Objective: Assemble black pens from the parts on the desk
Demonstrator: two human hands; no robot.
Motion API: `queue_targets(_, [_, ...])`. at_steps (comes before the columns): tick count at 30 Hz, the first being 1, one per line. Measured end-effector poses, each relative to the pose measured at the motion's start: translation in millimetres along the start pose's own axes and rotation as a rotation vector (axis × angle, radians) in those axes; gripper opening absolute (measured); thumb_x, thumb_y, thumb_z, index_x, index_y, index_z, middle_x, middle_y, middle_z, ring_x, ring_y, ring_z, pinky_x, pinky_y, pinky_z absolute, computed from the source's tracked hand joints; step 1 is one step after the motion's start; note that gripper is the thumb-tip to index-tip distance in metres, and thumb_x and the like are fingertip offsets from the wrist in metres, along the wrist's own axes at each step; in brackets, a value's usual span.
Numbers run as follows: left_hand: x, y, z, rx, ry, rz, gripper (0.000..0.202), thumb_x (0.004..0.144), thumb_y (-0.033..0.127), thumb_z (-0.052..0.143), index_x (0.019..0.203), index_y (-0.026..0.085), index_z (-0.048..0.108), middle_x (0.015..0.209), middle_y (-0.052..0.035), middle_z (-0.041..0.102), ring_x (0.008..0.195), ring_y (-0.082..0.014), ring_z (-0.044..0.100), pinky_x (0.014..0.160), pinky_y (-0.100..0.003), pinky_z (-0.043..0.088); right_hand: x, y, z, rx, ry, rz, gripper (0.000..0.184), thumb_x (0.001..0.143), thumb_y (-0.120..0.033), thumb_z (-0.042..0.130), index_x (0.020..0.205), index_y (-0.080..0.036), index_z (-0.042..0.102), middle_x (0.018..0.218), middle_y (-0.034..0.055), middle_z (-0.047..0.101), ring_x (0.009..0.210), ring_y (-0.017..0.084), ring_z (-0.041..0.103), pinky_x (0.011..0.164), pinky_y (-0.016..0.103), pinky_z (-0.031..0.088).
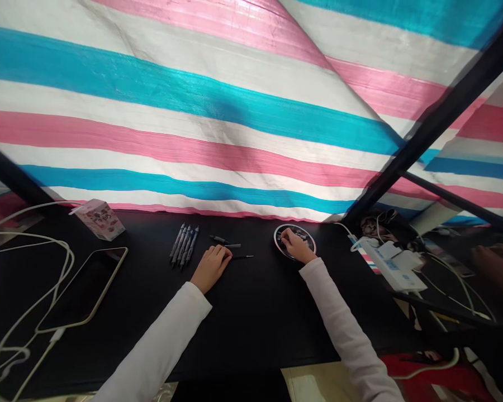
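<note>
My left hand [212,267] rests on the black desk with fingers curled together, holding the end of a thin dark pen refill [245,256] whose tip points right. Just beyond it lie a short black pen part [218,239] and a small greyish tube [233,245]. My right hand [297,245] reaches into a round dish [314,241] with a white rim, fingers pinched together. Small dark and shiny pieces show inside the dish; what my fingertips hold there is hidden. Left of my left hand, several pens [185,244] lie side by side.
A phone [84,287] and loops of white cable [29,304] lie at the left, below a pink patterned box [100,219]. On the right is a white power strip [394,268] with plugs and cables. Striped sheeting [218,145] hangs behind the desk.
</note>
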State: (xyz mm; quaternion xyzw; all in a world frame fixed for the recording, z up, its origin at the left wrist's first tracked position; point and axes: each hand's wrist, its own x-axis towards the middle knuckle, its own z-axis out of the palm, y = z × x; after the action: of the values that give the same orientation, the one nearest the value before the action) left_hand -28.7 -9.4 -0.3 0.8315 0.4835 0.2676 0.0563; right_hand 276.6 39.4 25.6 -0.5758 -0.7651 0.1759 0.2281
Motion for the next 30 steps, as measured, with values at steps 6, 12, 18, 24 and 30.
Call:
queue_targets(6, [-4, -1, -1.6, 0.024, 0.019, -0.018, 0.017, 0.092, 0.026, 0.038, 0.090, 0.020, 0.053, 0.088, -0.0040, 0.053, 0.083, -0.0201, 0.049, 0.075, -0.033, 0.038, -1, -3, 6, 0.001, 0.032, -0.012, 0.005, 0.082, -0.019, 0.036, 0.082, -0.022, 0.041, 0.081, 0.0049, 0.056, 0.076, 0.019, 0.054, 0.071, 0.032, 0.039])
queue_targets(12, [-6, -3, -1.4, 0.046, 0.038, -0.027, 0.017, 0.092, 0.026, 0.037, 0.090, 0.020, 0.053, 0.088, -0.0044, 0.053, 0.083, -0.0199, 0.049, 0.075, -0.033, 0.038, -3, -2, 10, 0.119, 0.080, -0.010, 0.004, 0.081, -0.023, 0.038, 0.083, -0.022, 0.041, 0.082, 0.0051, 0.057, 0.079, 0.020, 0.055, 0.076, 0.035, 0.042])
queue_targets(18, [-5, -4, -0.3, 0.051, 0.030, -0.029, 0.015, 0.092, 0.025, 0.038, 0.090, 0.020, 0.053, 0.088, -0.0043, 0.053, 0.083, -0.0206, 0.049, 0.073, -0.033, 0.037, -3, 2, 12, 0.420, 0.048, 0.116, 0.011, 0.084, -0.034, 0.037, 0.086, -0.024, 0.037, 0.083, 0.0041, 0.058, 0.067, 0.016, 0.057, 0.066, 0.033, 0.049])
queue_targets(24, [-6, -4, 0.3, 0.047, 0.033, -0.035, 0.016, 0.091, 0.025, 0.038, 0.091, 0.020, 0.053, 0.089, -0.0047, 0.053, 0.084, -0.0203, 0.049, 0.074, -0.034, 0.038, -4, 6, 5, 0.467, 0.238, 0.170, 0.018, 0.086, -0.040, 0.033, 0.090, -0.023, 0.032, 0.081, 0.0051, 0.059, 0.064, 0.016, 0.056, 0.061, 0.032, 0.050])
queue_targets(30, [-4, -1, -1.3, 0.068, 0.021, -0.006, 0.017, 0.090, 0.030, 0.042, 0.100, 0.022, 0.054, 0.093, -0.0051, 0.053, 0.088, -0.0217, 0.049, 0.076, -0.034, 0.038, -11, -3, -3, 0.347, 0.486, 0.116, 0.021, 0.087, -0.044, 0.031, 0.092, -0.023, 0.033, 0.081, 0.0049, 0.057, 0.061, 0.015, 0.052, 0.062, 0.030, 0.045])
